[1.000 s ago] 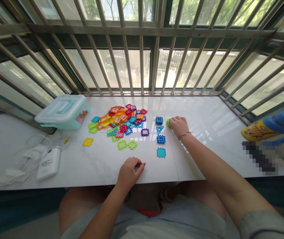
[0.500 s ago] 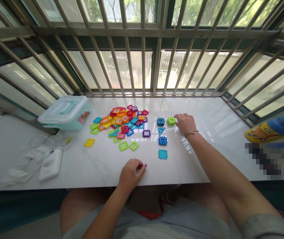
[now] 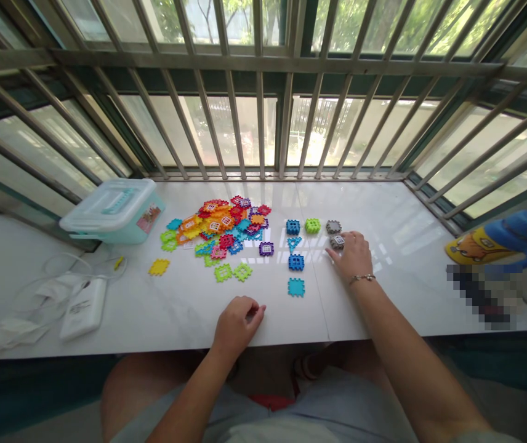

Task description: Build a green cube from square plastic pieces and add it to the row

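Observation:
My right hand [image 3: 354,255] has its thumb stretched away from the fingers, and its fingertips are at the edge of a grey window tile [image 3: 337,242]. Just behind that lies another grey tile [image 3: 333,227]. To their left are a stack of green tiles [image 3: 312,226] and a stack of blue tiles [image 3: 293,227]. A blue triangle tile [image 3: 294,243], a blue window tile [image 3: 296,263] and a turquoise square tile [image 3: 296,287] run down toward me. My left hand [image 3: 238,325] rests near the front edge, fingers curled, with nothing visible in it.
A multicoloured heap of interlocking tiles [image 3: 220,223] lies left of centre, with a lone yellow tile [image 3: 159,267] beside it. At the left stand a lidded box [image 3: 111,212] and a white power bank [image 3: 83,309] with cables. A blue-and-yellow bottle [image 3: 498,243] is at the right.
My right hand has drawn away from the green stack, toward me and slightly right, uncovering the grey tiles. The left hand keeps its curled pose. The whole view has shifted a little.

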`<state>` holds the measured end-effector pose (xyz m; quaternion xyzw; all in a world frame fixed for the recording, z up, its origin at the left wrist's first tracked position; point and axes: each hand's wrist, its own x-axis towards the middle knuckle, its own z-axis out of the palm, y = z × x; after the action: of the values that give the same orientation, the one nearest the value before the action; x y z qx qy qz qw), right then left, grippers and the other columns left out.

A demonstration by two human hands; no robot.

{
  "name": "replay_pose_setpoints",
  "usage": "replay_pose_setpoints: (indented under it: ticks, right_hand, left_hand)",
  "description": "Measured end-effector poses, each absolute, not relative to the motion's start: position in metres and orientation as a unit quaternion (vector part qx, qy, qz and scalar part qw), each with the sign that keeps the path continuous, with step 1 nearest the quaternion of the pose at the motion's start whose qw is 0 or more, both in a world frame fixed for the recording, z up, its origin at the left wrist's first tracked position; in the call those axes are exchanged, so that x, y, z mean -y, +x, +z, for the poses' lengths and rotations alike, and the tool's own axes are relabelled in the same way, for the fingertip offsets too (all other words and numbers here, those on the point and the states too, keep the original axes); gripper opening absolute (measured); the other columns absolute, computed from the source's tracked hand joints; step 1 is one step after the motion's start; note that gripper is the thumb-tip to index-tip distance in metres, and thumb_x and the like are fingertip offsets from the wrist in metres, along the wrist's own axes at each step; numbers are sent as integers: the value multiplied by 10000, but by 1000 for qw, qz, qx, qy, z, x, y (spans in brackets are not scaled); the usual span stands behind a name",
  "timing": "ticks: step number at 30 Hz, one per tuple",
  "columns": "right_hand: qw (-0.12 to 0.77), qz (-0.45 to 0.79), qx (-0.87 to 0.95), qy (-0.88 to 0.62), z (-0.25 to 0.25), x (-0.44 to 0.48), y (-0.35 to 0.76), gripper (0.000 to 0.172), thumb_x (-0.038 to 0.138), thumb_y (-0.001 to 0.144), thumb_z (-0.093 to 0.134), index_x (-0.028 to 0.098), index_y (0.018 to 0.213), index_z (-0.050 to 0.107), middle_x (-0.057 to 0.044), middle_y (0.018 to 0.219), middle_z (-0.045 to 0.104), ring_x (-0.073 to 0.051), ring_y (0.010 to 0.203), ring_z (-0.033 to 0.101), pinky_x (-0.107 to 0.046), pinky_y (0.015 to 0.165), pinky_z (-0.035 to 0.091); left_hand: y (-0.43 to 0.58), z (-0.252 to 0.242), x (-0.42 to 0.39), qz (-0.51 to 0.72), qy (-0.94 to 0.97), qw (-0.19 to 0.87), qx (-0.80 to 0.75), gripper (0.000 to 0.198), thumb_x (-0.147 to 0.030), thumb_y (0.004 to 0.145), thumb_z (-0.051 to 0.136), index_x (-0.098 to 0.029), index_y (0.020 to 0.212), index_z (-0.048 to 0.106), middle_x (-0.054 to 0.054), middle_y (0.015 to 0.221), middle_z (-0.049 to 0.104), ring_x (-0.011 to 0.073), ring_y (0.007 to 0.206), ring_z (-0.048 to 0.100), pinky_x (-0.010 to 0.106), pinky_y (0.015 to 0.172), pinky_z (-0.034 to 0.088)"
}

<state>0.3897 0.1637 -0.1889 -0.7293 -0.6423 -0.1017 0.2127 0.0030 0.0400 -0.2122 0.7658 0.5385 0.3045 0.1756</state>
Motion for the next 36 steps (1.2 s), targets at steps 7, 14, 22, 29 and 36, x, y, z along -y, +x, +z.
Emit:
replay_pose_setpoints:
  ticks: [7,14,22,29,36]
  right_hand:
    - [293,-80,672,-675,-209,-86,370,404,455,1021,589,165,1302,585,-209,1331,606,-364,1342,519,-547,1154,430]
    - [308,-47,698,-645,-235,-12,369,322,471,1026,624,200,1199,640,-171,1235,672,-346,1238,599,-537,1120,463]
    - [287,-39,694,-660,-230,-16,363,255,464,1026,639,219,1064,703,-138,1215,698,-311,1170,615,-485,1071,481]
    - [285,-24,689,-666,-225,-13,362,234,444,1033,622,228,1016,710,-139,1193,710,-313,1145,629,-488,1041,496]
    - [289,-27,689,-664,-225,-14,362,213,422,1039,611,230,1004,695,-131,1185,708,-312,1150,625,-484,1049,486]
  left_hand:
    - [6,-212,-38,269,784,163,-536,234,-339,1045,624,-234,839,656,27,806,678,208,826,621,344,762,455]
    - [22,-209,-41,233,765,180,-573,163,-327,997,698,-247,855,706,15,811,704,205,853,647,334,765,453]
    - [74,-206,-60,206,735,194,-616,228,-434,928,799,-260,1054,725,1,930,723,196,852,678,311,747,460]
    - [85,-208,-61,201,816,183,-510,340,-422,973,752,-252,1265,714,41,971,739,232,911,697,340,831,518]
    - [84,-211,-61,205,816,176,-512,412,-458,1014,691,-230,1357,695,71,1027,762,249,959,718,349,853,541]
